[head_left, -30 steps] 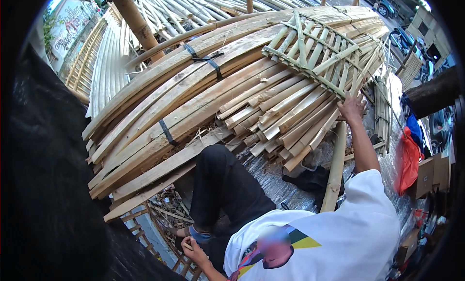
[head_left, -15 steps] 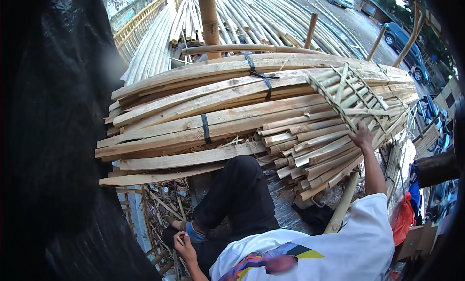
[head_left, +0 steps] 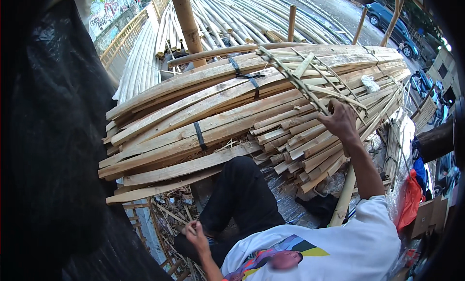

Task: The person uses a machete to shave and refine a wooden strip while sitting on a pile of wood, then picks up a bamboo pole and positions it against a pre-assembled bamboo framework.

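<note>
My right hand (head_left: 342,122) grips the near edge of a small bamboo lattice panel (head_left: 301,87), made of thin rails and cross slats. One edge of the panel is raised and tilted above a stack of split bamboo strips (head_left: 315,152). Close by my bent knee, my left hand (head_left: 197,236) is low in my lap with its fingers curled together. Whatever those fingers hold, if anything, is too small to make out. Left of the strips lie long wooden slats (head_left: 160,157) in bundles tied with black bands (head_left: 199,135).
A bamboo post (head_left: 188,26) rises beyond the slats, with many long bamboo poles (head_left: 232,19) spread behind it. White crumpled plastic (head_left: 370,84) rests on the strips. Black sheeting (head_left: 58,135) hangs at the left. An orange bag (head_left: 411,198) and cardboard (head_left: 428,215) are at the right.
My right hand has pulled the lattice panel leftward and lifted its edge. White plastic now shows where the panel lay. My left hand has shifted slightly up and right, and the view has turned.
</note>
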A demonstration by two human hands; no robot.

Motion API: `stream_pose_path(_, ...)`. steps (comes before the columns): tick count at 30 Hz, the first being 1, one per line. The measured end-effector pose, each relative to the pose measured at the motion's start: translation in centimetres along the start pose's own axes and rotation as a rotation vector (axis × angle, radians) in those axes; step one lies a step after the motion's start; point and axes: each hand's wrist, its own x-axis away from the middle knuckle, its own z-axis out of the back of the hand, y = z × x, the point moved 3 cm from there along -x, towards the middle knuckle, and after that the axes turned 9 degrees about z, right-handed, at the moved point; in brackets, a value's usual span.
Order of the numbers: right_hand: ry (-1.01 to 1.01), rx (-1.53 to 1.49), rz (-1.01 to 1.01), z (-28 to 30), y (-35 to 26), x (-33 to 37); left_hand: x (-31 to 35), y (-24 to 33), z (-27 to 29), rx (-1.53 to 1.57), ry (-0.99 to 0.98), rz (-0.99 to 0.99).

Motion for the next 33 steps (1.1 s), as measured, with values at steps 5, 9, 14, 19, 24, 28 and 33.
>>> stream_pose_path(5, -0.027, -0.137, 0.003, -0.9, -3.6, 5.0, 1.5, 7.0, -8.6, 0.113, -0.216, 0.096)
stream_pose_path(9, -0.072, -0.193, 0.065, -4.2, -7.8, 9.9, 4.0, 14.1, -19.6, 0.419, -0.705, 0.272)
stream_pose_path(14, -0.254, -0.243, 0.164, -9.8, -12.1, 14.8, 4.6, 12.6, -26.8, 0.671, -0.879, 0.342)
stream_pose_path(19, -0.492, -0.264, 0.333, -8.5, -12.8, 15.8, 4.0, 10.0, -23.5, 0.579, -0.632, 0.348)
stream_pose_path(24, 0.061, -0.252, 0.171, -10.2, -1.5, 7.2, 0.8, 10.0, -20.1, 0.511, -0.410, 0.219)
stream_pose_path(28, 0.178, 0.079, -0.212, -12.3, 10.5, 3.6, -1.5, 11.4, -16.9, 0.394, -0.324, 0.084)
stream_pose_path(33, -0.213, -0.092, -0.152, -18.8, 15.2, 3.0, -0.4, 13.8, -13.5, 0.443, -0.234, 0.073)
